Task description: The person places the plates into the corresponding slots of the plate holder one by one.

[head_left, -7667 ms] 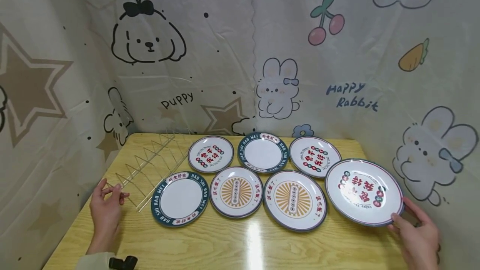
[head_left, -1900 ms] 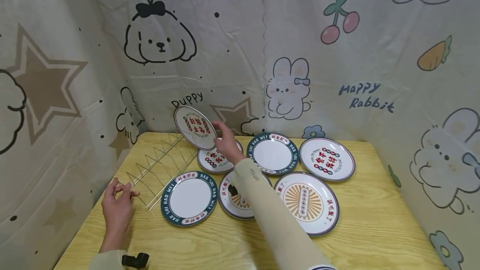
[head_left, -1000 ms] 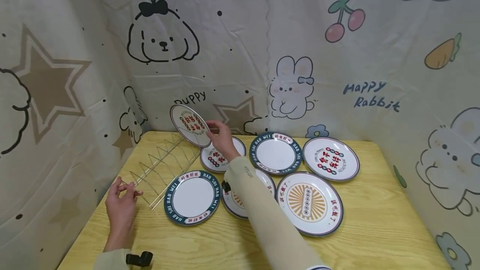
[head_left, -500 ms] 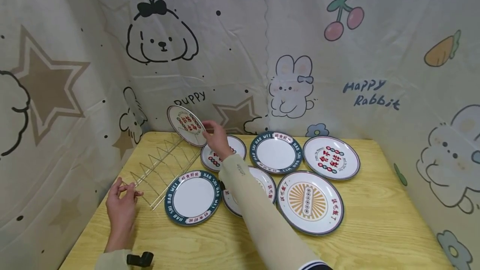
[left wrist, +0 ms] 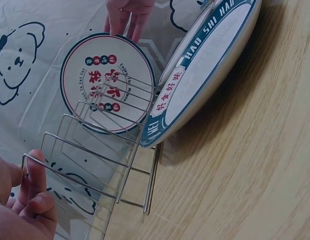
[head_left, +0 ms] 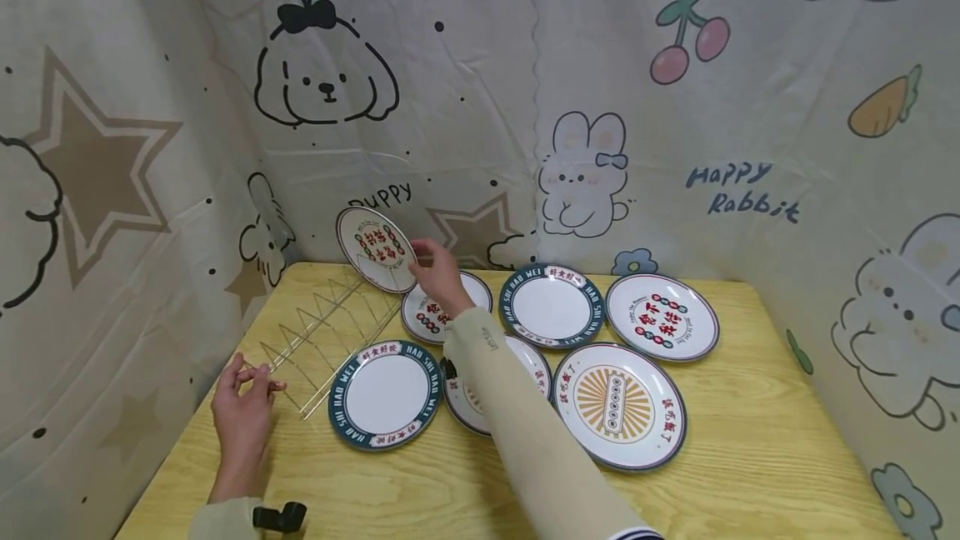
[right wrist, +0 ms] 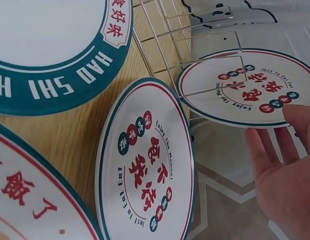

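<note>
At the left, my left hand (head_left: 243, 407) pinches the near end wire of a metal wire plate rack (left wrist: 152, 175) between thumb and fingers. My right hand (head_left: 442, 277) grips the right edge of a white plate (head_left: 378, 244) with red lettering and a dark rim. That plate stands steeply tilted at the rack's far end, with wires crossing in front of its lower part. Whether its bottom edge rests on the rack is unclear. Below the right hand, a similar smaller plate (head_left: 427, 317) lies on the table, partly hidden by the hand.
On the wooden table (head_left: 750, 440) lie two green-rimmed plates, one near the rack (head_left: 385, 398) and one at the back (head_left: 552, 307). A red-lettered plate (head_left: 663, 317) and a large sunburst plate (head_left: 618, 407) are further right. The right sleeve (head_left: 525, 432) covers part of another sunburst plate (head_left: 468, 407).
The right hand has carried the red-lettered plate from the table's right end to the rack's far end. Over the last second it has shifted only slightly. The left hand stays on the rack.
</note>
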Motion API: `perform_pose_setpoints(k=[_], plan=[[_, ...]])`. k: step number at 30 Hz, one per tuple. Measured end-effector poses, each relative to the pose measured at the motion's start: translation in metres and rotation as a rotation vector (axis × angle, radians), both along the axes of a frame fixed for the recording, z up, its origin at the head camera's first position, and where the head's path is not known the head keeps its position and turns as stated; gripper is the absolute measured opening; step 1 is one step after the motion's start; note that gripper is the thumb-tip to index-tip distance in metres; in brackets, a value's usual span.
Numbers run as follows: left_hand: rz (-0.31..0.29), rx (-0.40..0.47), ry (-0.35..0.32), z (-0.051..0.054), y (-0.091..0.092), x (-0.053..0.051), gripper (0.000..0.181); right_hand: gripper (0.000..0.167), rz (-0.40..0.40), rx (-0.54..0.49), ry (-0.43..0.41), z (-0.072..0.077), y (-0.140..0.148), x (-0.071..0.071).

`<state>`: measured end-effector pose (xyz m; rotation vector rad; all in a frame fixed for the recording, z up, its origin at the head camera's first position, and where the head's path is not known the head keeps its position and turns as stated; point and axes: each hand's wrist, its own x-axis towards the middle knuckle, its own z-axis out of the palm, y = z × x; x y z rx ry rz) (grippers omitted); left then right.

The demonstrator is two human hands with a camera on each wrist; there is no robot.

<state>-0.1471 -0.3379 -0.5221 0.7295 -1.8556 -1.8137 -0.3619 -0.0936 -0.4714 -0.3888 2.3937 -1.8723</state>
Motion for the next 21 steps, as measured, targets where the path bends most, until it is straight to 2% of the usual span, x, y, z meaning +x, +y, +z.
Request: perform_pose_setpoints(k=[14,21], plan=[[0.0,0.001,0.021,0.001,0.004,-0.001,0.065,0.042,0.039,-0.004,-0.011,-0.004,0.014,-0.004],[0.015,-0.024,-0.009,0.0,0.001,0.0,0.064,0.044,0.072,0.053,0.031,0.0,0.032,0.007]])
